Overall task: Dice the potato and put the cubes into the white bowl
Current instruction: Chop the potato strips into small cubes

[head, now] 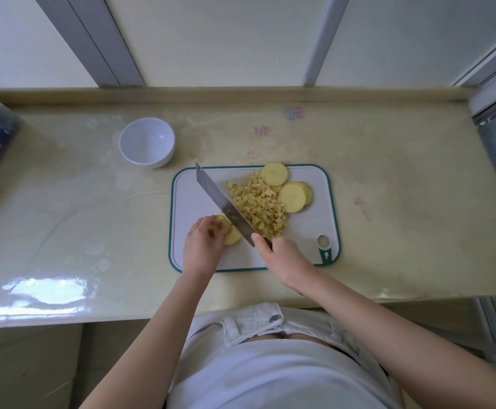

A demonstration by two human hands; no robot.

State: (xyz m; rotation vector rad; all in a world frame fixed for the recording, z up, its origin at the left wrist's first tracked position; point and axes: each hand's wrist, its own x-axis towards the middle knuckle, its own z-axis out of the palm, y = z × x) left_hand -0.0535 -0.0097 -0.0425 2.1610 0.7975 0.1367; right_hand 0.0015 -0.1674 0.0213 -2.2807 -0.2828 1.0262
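Head view, left grip [204, 242]: fingers curled down onto the potato piece [231, 238] at the near left of the cutting board [193, 196], pinning it flat so that it cannot slide under the blade.
Head view, right grip [282, 255]: clamped round the handle of the cleaver [226, 206], thumb up by the heel of the blade, probably for a steadier chop.
Cleaver: blade angled away toward the far left, edge just beside the held piece, between it and the cubes [263, 208].
Cubes: heaped mid-board to the right of the blade, seemingly kept aside to leave cutting room.
Slices [292, 197]: round and uncut, overlapping at the far right of the board, touching the heap.
White bowl [146, 141]: on the surface [388, 172] beyond the board's far-left corner, apart from it, nothing visible inside; close enough for an easy transfer.
Progress: judged well into dicing, with no cubes in the bowl yet.
Risk: fingertips near the edge.
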